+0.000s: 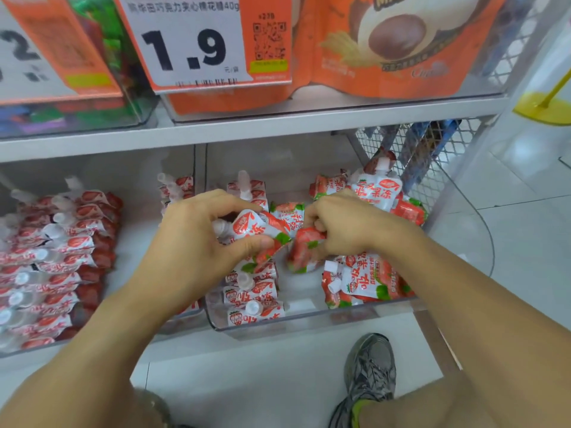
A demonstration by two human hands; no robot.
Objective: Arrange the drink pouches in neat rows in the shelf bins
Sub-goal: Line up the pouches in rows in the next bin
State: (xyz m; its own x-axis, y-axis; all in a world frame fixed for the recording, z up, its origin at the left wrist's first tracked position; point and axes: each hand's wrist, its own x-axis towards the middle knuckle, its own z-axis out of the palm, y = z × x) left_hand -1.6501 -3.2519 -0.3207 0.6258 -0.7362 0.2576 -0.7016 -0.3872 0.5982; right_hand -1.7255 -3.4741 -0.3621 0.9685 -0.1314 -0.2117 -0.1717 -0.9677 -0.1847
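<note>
Left hand (197, 239) gripping pouch (251, 225), right hand (346, 225) gripping red pouch (304, 245)

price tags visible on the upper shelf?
2. One price tag reads 1.9, at top centre over the orange snack bags. A second price tag sits at top left, cut off by the frame edge. More may lie out of view.

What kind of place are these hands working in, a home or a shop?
Most likely a shop, probably a snack aisle. A big price tag reading 1.9 with a QR code hangs on the upper shelf, clear shelf bins hold many identical strawberry drink pouches, and orange snack bags are stocked above.
</note>
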